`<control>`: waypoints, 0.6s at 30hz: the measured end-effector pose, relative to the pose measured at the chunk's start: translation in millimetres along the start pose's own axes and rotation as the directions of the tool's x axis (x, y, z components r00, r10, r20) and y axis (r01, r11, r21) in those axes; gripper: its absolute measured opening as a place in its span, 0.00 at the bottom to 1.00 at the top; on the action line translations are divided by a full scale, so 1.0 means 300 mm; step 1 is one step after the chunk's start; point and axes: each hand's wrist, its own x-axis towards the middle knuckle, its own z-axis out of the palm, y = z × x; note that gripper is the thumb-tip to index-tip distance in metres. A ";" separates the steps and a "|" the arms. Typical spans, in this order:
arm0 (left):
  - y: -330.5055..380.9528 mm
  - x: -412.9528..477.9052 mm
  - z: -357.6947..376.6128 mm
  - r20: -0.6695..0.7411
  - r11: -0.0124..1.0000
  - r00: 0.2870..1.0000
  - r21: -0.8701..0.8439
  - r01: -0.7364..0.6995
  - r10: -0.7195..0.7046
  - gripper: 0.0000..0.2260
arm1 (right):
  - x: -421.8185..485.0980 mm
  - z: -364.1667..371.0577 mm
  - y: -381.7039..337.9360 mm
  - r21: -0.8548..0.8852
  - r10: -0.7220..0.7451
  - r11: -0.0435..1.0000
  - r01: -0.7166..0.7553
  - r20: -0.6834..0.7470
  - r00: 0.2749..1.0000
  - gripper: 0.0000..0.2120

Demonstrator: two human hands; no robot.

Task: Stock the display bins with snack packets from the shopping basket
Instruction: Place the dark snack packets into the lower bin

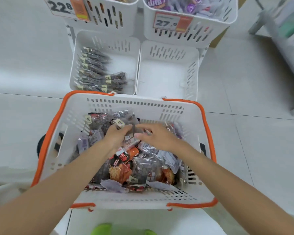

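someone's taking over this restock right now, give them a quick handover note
Left hand: inside the white plastic shopping basket with orange handles, fingers apparently curled round a clear packet of dark snacks.
Right hand: beside it over the same pile; the blur hides whether it grips anything.
Done: the lower left white slotted bin holds rows of dark clear packets, with room to spare.
Left: the lower right white slotted bin is empty; the basket holds many mixed red, purple and dark packets.

The head camera looks steeply down, close over the shopping basket (134,200), display bins (166,77) just ahead.
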 end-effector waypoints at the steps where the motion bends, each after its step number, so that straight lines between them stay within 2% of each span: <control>1: -0.004 0.003 -0.010 -0.069 1.000 0.998 0.006 -0.002 0.003 0.03 | -0.002 -0.016 0.050 -0.032 0.063 0.997 -0.066 -0.085 0.994 0.24; 3: -0.017 0.014 -0.050 -0.078 0.998 0.997 0.060 0.005 0.000 0.04 | -0.012 -0.051 0.184 -0.168 0.206 0.948 -0.269 -0.318 0.925 0.26; 4: -0.021 0.012 -0.068 -0.051 0.996 0.999 0.088 0.012 -0.007 0.04 | -0.024 -0.059 0.242 -0.248 0.257 0.901 -0.357 -0.358 0.897 0.24; 6: -0.035 0.010 -0.100 -0.029 0.989 1.000 0.150 0.008 -0.004 0.03 | -0.038 -0.040 0.308 -0.408 0.327 0.808 -0.425 -0.289 0.900 0.20; 8: -0.042 0.003 -0.118 -0.035 0.976 0.999 0.215 -0.015 0.023 0.03 | -0.035 -0.022 0.319 -0.427 0.299 0.813 -0.397 -0.278 0.913 0.14; 10: -0.034 0.002 -0.135 -0.050 0.975 0.997 0.217 -0.053 0.065 0.03 | -0.036 -0.051 0.279 -0.337 0.209 0.884 -0.325 -0.338 0.918 0.10; 13: 0.001 0.018 -0.190 -0.065 0.979 0.993 0.187 -0.080 0.094 0.12 | -0.031 -0.150 0.152 -0.111 0.093 0.982 -0.151 -0.413 0.906 0.14; 15: 0.039 0.022 -0.224 0.068 0.983 0.994 0.161 -0.092 0.082 0.27 | -0.010 -0.196 0.033 0.070 0.036 0.997 -0.016 -0.297 0.954 0.16; 18: 0.087 0.014 -0.212 0.260 0.987 0.964 0.127 -0.099 0.063 0.45 | 0.056 -0.182 -0.102 0.206 -0.029 0.977 0.055 -0.125 0.992 0.15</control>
